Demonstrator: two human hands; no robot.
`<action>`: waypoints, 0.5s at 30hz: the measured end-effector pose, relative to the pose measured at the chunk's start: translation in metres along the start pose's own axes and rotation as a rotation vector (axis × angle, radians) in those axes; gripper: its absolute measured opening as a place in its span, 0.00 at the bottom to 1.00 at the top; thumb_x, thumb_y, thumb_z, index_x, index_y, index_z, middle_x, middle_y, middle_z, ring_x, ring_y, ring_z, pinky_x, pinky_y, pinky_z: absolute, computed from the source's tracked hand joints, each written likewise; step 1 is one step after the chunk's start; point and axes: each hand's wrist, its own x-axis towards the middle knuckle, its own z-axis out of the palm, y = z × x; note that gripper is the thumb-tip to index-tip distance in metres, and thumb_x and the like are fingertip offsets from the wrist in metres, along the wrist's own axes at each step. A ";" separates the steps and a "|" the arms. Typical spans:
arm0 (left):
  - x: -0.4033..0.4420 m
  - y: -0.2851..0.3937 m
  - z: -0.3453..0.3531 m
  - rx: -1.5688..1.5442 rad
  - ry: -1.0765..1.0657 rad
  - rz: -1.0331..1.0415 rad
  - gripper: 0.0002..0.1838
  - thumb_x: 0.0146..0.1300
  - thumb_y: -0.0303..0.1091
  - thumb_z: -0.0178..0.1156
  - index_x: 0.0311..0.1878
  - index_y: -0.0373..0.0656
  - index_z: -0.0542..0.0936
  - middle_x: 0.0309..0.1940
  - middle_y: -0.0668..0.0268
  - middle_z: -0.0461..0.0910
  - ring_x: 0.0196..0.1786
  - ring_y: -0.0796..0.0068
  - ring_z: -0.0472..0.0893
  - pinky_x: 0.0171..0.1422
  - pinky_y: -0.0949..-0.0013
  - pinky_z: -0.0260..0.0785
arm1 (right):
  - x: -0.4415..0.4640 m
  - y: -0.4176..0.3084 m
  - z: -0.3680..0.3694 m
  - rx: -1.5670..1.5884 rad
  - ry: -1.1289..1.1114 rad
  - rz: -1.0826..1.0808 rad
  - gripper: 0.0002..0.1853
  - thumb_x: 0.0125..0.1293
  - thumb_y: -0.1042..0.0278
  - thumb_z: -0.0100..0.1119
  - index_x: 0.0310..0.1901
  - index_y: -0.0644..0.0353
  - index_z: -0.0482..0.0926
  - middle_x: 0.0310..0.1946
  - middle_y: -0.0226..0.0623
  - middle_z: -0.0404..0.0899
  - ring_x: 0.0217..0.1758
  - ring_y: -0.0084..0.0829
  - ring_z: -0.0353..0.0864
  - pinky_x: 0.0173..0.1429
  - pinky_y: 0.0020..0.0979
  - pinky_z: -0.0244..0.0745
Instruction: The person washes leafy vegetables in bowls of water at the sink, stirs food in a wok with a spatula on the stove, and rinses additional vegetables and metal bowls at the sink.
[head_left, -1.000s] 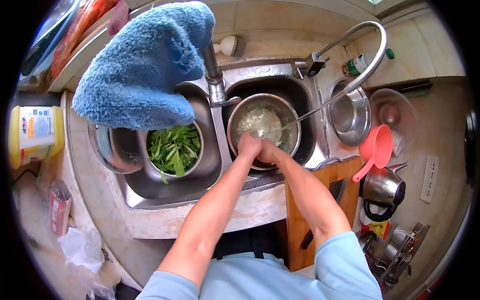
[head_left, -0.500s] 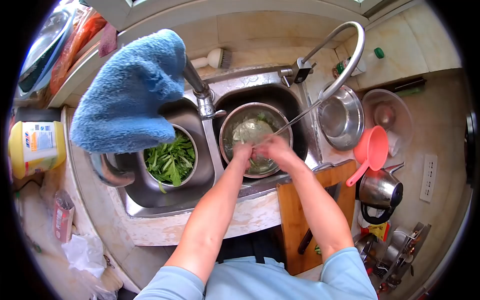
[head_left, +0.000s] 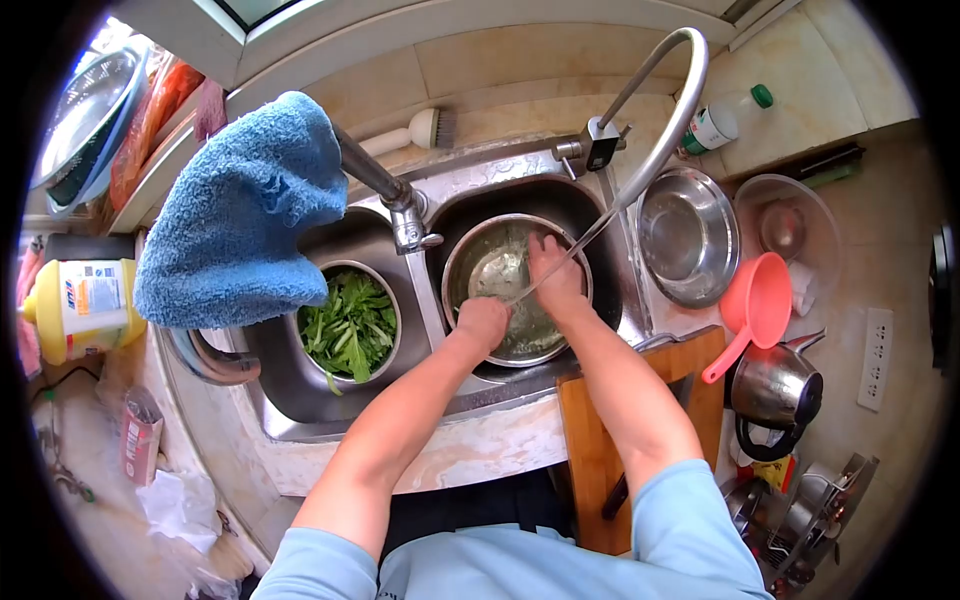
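Observation:
A steel basin (head_left: 447, 272) with water in it stands in the right sink bowl, under a thin stream of water (head_left: 592, 232) from the curved faucet. My left hand (head_left: 486, 322) is at the basin's near left side, its fingers curled closed; what they hold, if anything, is hidden. My right hand (head_left: 553, 272) reaches into the basin's right side with fingers stretched out and holding nothing visible. In the left sink bowl, a pot (head_left: 397, 345) holds green leafy vegetables (head_left: 350, 325).
A blue towel (head_left: 240, 220) hangs over a second faucet (head_left: 402, 205) at left. To the right are an empty steel bowl (head_left: 690, 235), a pink ladle (head_left: 757, 300), a kettle (head_left: 775, 385) and a wooden cutting board (head_left: 595, 440) with a knife.
My hands were together at the basin's near side. Now they are apart: the right has moved farther into the basin, the left slightly nearer to me. The view has shifted a little.

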 end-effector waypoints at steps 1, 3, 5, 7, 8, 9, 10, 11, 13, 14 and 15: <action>-0.002 0.003 -0.006 -0.069 0.104 -0.047 0.09 0.65 0.33 0.54 0.41 0.45 0.84 0.42 0.56 0.85 0.45 0.59 0.86 0.45 0.59 0.79 | 0.006 0.004 0.013 -0.031 -0.057 0.008 0.13 0.62 0.74 0.51 0.46 0.62 0.81 0.47 0.52 0.79 0.50 0.51 0.82 0.52 0.47 0.80; 0.002 0.003 -0.013 -0.098 0.277 -0.120 0.09 0.63 0.30 0.54 0.38 0.46 0.84 0.42 0.57 0.86 0.44 0.61 0.86 0.44 0.60 0.80 | 0.011 0.005 0.027 -0.015 0.002 0.009 0.10 0.61 0.74 0.51 0.32 0.60 0.84 0.38 0.50 0.83 0.43 0.52 0.84 0.48 0.48 0.80; 0.006 0.002 -0.008 -0.038 0.399 -0.190 0.08 0.62 0.29 0.55 0.36 0.45 0.83 0.41 0.58 0.86 0.43 0.61 0.87 0.43 0.60 0.80 | 0.006 0.007 0.028 0.063 -0.013 0.096 0.09 0.61 0.74 0.52 0.30 0.61 0.84 0.37 0.47 0.83 0.40 0.46 0.86 0.44 0.44 0.81; 0.015 -0.003 0.003 -0.092 0.280 -0.131 0.08 0.64 0.31 0.55 0.40 0.46 0.83 0.38 0.56 0.85 0.42 0.59 0.87 0.42 0.59 0.79 | -0.006 0.011 0.024 0.237 -0.050 0.238 0.08 0.63 0.74 0.54 0.30 0.61 0.83 0.34 0.44 0.83 0.36 0.39 0.85 0.39 0.39 0.80; 0.017 -0.005 0.008 -0.120 0.219 -0.103 0.08 0.65 0.32 0.55 0.41 0.46 0.83 0.37 0.55 0.85 0.41 0.59 0.86 0.42 0.59 0.79 | -0.013 0.014 0.023 0.376 -0.078 0.329 0.08 0.64 0.73 0.55 0.31 0.62 0.82 0.32 0.41 0.82 0.34 0.35 0.84 0.36 0.36 0.79; 0.016 -0.008 0.014 -0.120 0.185 -0.091 0.08 0.65 0.32 0.55 0.42 0.46 0.83 0.36 0.54 0.85 0.41 0.58 0.86 0.42 0.60 0.79 | -0.019 0.016 0.020 0.519 -0.100 0.421 0.07 0.65 0.73 0.55 0.32 0.62 0.82 0.30 0.38 0.81 0.31 0.30 0.84 0.33 0.33 0.78; 0.013 -0.011 0.018 -0.115 0.150 -0.079 0.08 0.64 0.31 0.56 0.42 0.46 0.83 0.36 0.54 0.85 0.40 0.58 0.87 0.41 0.60 0.79 | -0.027 0.012 0.011 0.816 -0.103 0.546 0.06 0.67 0.72 0.56 0.34 0.63 0.81 0.30 0.36 0.80 0.30 0.27 0.81 0.31 0.31 0.76; 0.009 -0.013 0.021 -0.108 0.115 -0.070 0.08 0.64 0.31 0.57 0.43 0.46 0.84 0.36 0.54 0.85 0.40 0.58 0.87 0.41 0.60 0.79 | -0.039 0.009 0.000 1.118 -0.105 0.665 0.06 0.68 0.72 0.56 0.37 0.63 0.81 0.29 0.33 0.79 0.28 0.25 0.79 0.30 0.28 0.74; -0.003 -0.007 0.006 -0.486 0.275 -0.213 0.08 0.66 0.33 0.57 0.42 0.44 0.84 0.36 0.55 0.85 0.38 0.61 0.87 0.41 0.62 0.79 | -0.056 -0.010 -0.025 1.537 -0.040 0.757 0.06 0.70 0.72 0.54 0.42 0.64 0.79 0.29 0.31 0.77 0.27 0.21 0.76 0.29 0.24 0.71; -0.011 -0.004 -0.005 -0.673 0.350 -0.279 0.09 0.67 0.34 0.56 0.41 0.44 0.84 0.36 0.55 0.85 0.37 0.63 0.87 0.41 0.63 0.79 | -0.067 -0.023 -0.036 1.648 0.029 0.740 0.07 0.71 0.73 0.52 0.45 0.64 0.79 0.31 0.32 0.78 0.28 0.20 0.75 0.30 0.23 0.71; -0.024 -0.003 -0.030 -1.163 0.149 -0.354 0.11 0.71 0.38 0.54 0.44 0.42 0.82 0.35 0.61 0.85 0.31 0.65 0.85 0.41 0.64 0.79 | -0.075 -0.034 -0.041 1.755 0.101 0.712 0.08 0.72 0.75 0.50 0.47 0.65 0.78 0.33 0.32 0.78 0.28 0.19 0.75 0.30 0.22 0.70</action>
